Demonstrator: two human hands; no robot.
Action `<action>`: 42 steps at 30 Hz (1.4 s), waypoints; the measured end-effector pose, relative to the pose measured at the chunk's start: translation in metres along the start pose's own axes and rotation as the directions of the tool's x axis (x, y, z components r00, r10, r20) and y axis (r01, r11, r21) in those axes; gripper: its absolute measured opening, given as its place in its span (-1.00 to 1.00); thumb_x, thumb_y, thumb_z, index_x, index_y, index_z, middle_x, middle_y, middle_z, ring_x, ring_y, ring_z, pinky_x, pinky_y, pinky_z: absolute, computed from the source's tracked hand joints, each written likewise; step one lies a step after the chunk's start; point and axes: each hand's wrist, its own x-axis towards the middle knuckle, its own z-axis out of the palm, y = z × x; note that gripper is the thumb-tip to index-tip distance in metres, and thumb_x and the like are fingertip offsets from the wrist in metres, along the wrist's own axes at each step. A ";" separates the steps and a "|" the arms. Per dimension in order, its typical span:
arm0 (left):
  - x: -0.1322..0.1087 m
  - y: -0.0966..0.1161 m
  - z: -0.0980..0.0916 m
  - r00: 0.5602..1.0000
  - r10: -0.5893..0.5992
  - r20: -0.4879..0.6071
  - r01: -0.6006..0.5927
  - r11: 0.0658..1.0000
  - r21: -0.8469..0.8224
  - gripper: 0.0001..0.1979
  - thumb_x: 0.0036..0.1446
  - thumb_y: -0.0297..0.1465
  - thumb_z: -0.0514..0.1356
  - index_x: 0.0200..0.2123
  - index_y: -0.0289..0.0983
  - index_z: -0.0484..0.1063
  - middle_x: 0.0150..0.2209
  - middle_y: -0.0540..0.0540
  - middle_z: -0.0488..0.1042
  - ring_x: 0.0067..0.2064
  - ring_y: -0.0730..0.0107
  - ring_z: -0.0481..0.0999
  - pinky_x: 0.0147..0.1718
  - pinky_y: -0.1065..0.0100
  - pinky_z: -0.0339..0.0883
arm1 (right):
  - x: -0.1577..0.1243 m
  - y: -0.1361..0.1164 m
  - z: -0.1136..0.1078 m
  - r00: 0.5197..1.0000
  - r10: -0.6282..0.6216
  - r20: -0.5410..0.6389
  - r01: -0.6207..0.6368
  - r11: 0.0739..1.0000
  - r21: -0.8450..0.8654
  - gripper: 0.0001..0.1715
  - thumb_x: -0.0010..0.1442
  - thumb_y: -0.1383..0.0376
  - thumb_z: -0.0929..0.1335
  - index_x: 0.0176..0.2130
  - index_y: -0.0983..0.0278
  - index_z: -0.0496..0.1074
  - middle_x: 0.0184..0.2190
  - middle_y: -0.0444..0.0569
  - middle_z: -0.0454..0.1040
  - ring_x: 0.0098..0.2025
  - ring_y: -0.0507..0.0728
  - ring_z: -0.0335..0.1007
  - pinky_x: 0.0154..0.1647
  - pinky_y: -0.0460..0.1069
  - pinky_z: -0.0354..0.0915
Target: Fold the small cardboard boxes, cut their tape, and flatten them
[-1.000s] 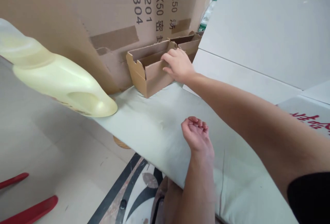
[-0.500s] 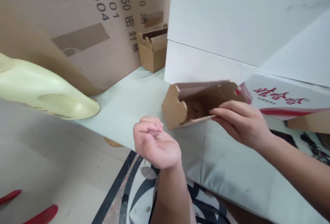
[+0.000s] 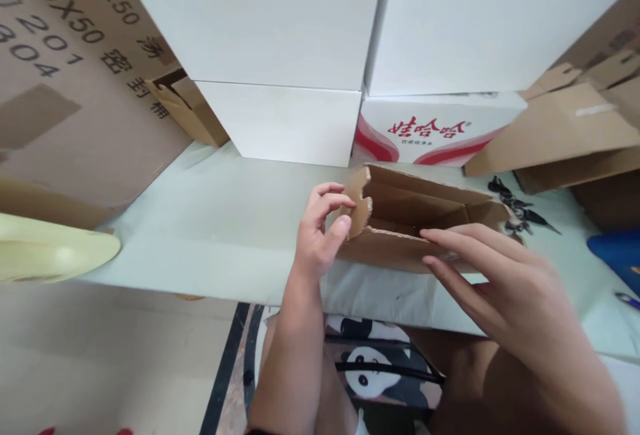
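Note:
An open-topped brown cardboard box (image 3: 395, 251) rests on the pale cloth-covered table (image 3: 240, 221) in front of me. My left hand (image 3: 323, 225) is at its left end, fingertips and thumb on the notched end flap. At the box's near wall, my right hand (image 3: 500, 281) has its fingers around the upper edge, the index finger just inside and the thumb side outside. The inside of the box shows bare cardboard. Its right end is partly covered by my right hand.
White boxes (image 3: 295, 125) stand along the back, one with red lettering (image 3: 435, 129). A small brown box (image 3: 193, 111) leans by a large carton (image 3: 65, 121) at left. A yellow-green object (image 3: 55, 248) is at the left edge. Black items (image 3: 525, 208) and brown cartons (image 3: 550, 125) are at right.
The view has swung to the right. My left hand, formerly curled in the air beside the box, now touches its left flap. My right hand remains at the near wall.

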 end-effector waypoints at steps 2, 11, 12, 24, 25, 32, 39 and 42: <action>0.002 -0.010 0.002 0.999 -0.030 -0.015 0.029 0.998 -0.061 -0.73 -0.03 -0.12 0.44 -0.37 -0.19 0.67 -0.01 -0.23 0.49 0.09 0.00 0.48 0.10 0.13 0.42 | -0.003 0.002 -0.014 1.000 0.025 -0.003 -0.025 0.999 0.041 -0.68 0.34 0.21 0.38 0.08 -0.01 0.49 -0.15 -0.02 0.64 -0.24 0.23 0.59 -0.27 0.17 0.46; 0.015 -0.025 0.005 0.992 -0.027 -0.125 0.021 0.998 -0.053 -0.57 -0.19 0.02 0.51 -0.48 -0.17 0.53 -0.01 -0.16 0.57 0.07 0.03 0.51 0.08 0.12 0.39 | -0.025 0.061 -0.031 0.939 0.324 -0.118 -0.305 0.940 0.149 -0.86 0.36 0.23 0.32 -0.18 0.04 0.51 -0.28 -0.10 0.65 -0.27 0.19 0.61 -0.26 0.14 0.46; 0.016 -0.025 0.007 0.991 -0.036 -0.128 0.029 0.998 -0.053 -0.57 -0.20 0.02 0.51 -0.48 -0.16 0.52 0.00 -0.16 0.57 0.08 0.02 0.51 0.08 0.12 0.40 | -0.027 0.069 -0.028 0.935 0.338 -0.111 -0.316 0.932 0.178 -0.86 0.35 0.22 0.33 -0.19 0.05 0.52 -0.29 -0.09 0.64 -0.27 0.19 0.60 -0.25 0.14 0.47; 0.005 -0.021 0.022 0.995 -0.049 -0.086 0.049 0.999 -0.006 -0.58 -0.21 -0.08 0.50 -0.40 -0.17 0.45 0.02 -0.13 0.52 0.04 0.13 0.53 -0.01 0.23 0.43 | -0.024 0.104 0.014 0.885 0.450 -0.122 -0.303 0.753 0.584 -0.85 0.17 0.31 0.33 -0.20 0.14 0.39 -0.15 0.01 0.48 -0.04 0.24 0.47 -0.01 0.17 0.47; 0.004 -0.020 0.021 0.995 -0.047 -0.086 0.048 0.999 0.002 -0.58 -0.23 -0.08 0.50 -0.39 -0.17 0.47 0.02 -0.12 0.52 0.02 0.15 0.53 -0.03 0.25 0.43 | -0.025 0.105 0.016 0.881 0.462 -0.101 -0.312 0.728 0.610 -0.83 0.17 0.32 0.32 -0.18 0.15 0.38 -0.14 0.01 0.47 -0.03 0.23 0.47 0.01 0.18 0.46; 0.031 -0.009 0.038 0.994 -0.103 0.037 0.100 0.992 0.074 -0.53 -0.29 -0.09 0.52 -0.30 -0.19 0.58 -0.18 -0.12 0.55 -0.21 0.27 0.53 -0.24 0.32 0.42 | -0.026 0.111 0.019 0.873 0.478 -0.092 -0.300 0.678 0.671 -0.61 0.14 0.39 0.30 -0.03 0.14 0.46 -0.01 0.03 0.45 0.09 0.23 0.43 0.12 0.19 0.39; 0.051 -0.033 0.062 0.973 -0.204 0.111 0.190 0.974 0.122 -0.64 -0.16 -0.11 0.44 -0.35 -0.24 0.63 -0.13 -0.18 0.61 -0.10 0.14 0.60 -0.18 0.28 0.47 | -0.033 0.131 0.020 0.826 0.555 -0.105 -0.344 0.642 0.685 -0.60 0.24 0.19 0.34 0.05 0.13 0.56 -0.02 0.05 0.45 0.06 0.23 0.45 0.14 0.20 0.41; 0.041 -0.052 0.062 0.980 -0.178 0.085 0.171 0.981 0.089 -0.71 -0.13 -0.15 0.38 -0.37 -0.23 0.64 -0.02 -0.16 0.60 0.10 0.05 0.55 0.11 0.21 0.44 | -0.037 0.136 0.025 0.845 0.531 -0.061 -0.353 0.640 0.682 -0.56 0.26 0.10 0.37 0.09 0.10 0.59 0.06 0.05 0.45 0.11 0.24 0.45 0.26 0.23 0.36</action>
